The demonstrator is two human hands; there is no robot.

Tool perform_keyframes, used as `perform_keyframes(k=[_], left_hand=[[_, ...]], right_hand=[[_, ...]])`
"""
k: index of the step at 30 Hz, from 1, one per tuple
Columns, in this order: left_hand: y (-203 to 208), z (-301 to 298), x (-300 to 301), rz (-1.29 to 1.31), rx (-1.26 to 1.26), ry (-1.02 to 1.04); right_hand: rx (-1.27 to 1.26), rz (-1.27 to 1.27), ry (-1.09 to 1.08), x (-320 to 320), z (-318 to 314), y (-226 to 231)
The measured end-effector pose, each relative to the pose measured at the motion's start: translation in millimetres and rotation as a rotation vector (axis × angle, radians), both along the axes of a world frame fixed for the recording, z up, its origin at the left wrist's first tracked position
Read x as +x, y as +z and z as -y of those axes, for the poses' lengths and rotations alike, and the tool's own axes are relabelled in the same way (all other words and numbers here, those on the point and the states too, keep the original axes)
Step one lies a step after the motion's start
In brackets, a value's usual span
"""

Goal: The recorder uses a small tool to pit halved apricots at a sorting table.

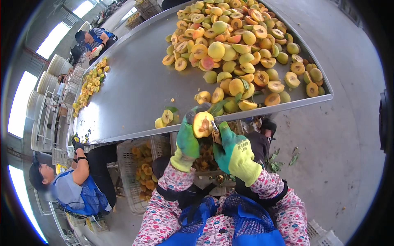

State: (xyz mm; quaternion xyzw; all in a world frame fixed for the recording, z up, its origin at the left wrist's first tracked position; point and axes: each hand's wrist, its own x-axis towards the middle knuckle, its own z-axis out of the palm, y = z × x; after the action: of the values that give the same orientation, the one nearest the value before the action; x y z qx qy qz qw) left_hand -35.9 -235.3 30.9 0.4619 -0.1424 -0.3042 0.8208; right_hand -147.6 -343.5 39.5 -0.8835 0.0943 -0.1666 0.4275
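Both my hands wear green and yellow gloves and meet over the near edge of the metal table (135, 102). My left hand (186, 141) is closed around a halved peach (202, 124), its cut face with the reddish-brown centre turned up. In my right hand (237, 152) is a small metal-tipped tool (214, 126), its tip touching or very near the right side of the cut face; the fingers hide most of it. Two cut peach pieces (166, 117) lie by a leaf on the table beyond my left hand. A large pile of halved peaches (230, 53) covers the right part of the table.
Below the table edge stands a plastic crate (129, 172) of peach halves, with more fruit beneath my hands. A co-worker (84, 180) sits at the left; another person (96, 41) works at the far left near a smaller fruit pile (91, 84). Leaves (275, 160) litter the floor.
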Motion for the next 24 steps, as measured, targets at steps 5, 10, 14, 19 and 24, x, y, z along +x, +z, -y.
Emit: perform_keyframes(k=[5, 10, 14, 19, 24], left_hand=[[-9.6, -6.1, -36.4, 0.259, 0.171, 0.118], [-15.5, -8.3, -63.6, 0.669, 0.221, 0.316], [-14.9, -12.1, -73.7, 0.427, 0.160, 0.207], [-0.2, -18.6, -59.9, 0.002, 0.235, -0.014], [20.3, -6.2, -67.6, 0.357, 0.305, 0.085]], right_hand=[[0.033, 0.012, -0.057, -16.2, -20.2, -0.6], [0.091, -0.039, 0.049, -34.6, -19.9, 7.6], [-0.236, 0.059, 0.135, -48.2, -19.6, -4.4], [-0.425, -0.124, 0.188, -51.1, -16.4, -2.8], [-0.022, 0.075, 0.139, -55.5, -16.1, -7.0]])
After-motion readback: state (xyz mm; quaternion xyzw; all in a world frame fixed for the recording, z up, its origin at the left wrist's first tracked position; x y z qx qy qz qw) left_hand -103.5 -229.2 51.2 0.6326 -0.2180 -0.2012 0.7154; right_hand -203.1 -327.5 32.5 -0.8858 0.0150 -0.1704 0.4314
